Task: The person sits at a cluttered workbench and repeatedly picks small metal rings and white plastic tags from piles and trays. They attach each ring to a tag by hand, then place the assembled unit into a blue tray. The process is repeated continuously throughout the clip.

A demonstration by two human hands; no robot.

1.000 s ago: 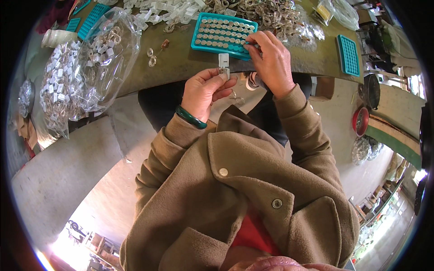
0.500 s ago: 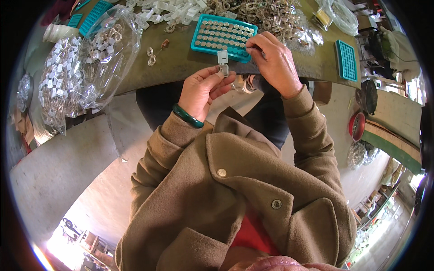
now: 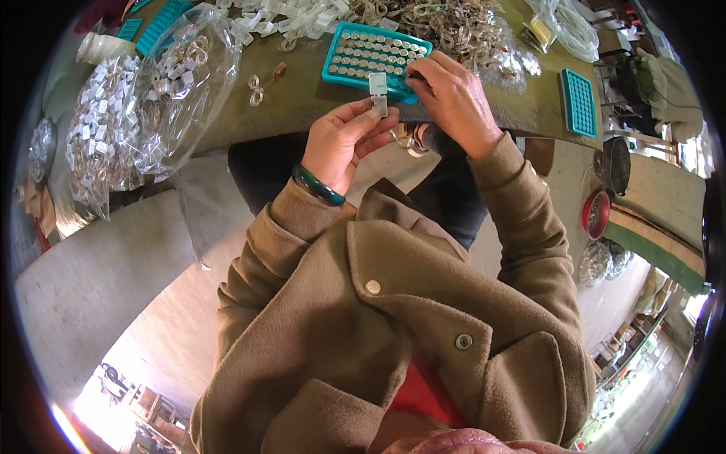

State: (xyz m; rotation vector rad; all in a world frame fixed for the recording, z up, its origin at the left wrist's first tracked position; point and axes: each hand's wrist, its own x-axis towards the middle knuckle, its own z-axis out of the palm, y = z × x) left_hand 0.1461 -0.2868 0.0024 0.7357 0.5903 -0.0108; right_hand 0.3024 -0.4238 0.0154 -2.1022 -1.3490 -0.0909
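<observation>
A small white plastic case (image 3: pixel 378 85), hinged lid raised, is pinched by its lower half between the thumb and fingers of the left hand (image 3: pixel 337 144), and is held at the table's near edge, its lid overlapping the tray in view. The fingertips of the right hand (image 3: pixel 460 98) are drawn together at the right side of a teal tray (image 3: pixel 349 82); whether anything is grasped there cannot be told.

Because only a small part of the case is gripped, it could be twisted or dropped by an off-centre push, and could be lost past the table edge. Silver discs (image 3: pixel 353 71) could be knocked from their pockets if the tray were bumped by the right fingers.

One case is held and one green bangle (image 3: pixel 318 185) is worn. Four rows of discs are seen, partly covered; an exact total cannot be given. On the table (image 3: pixel 291 94), one looped clear cord (image 3: pixel 257 96) is set apart, and one further teal tray (image 3: pixel 581 102) is seen at far right. The heaped white cases (image 3: pixel 302 17) and the tangled cords (image 3: pixel 446 26) are too crowded to be counted. Beyond the table, one red bowl (image 3: pixel 603 219) is seen.
</observation>
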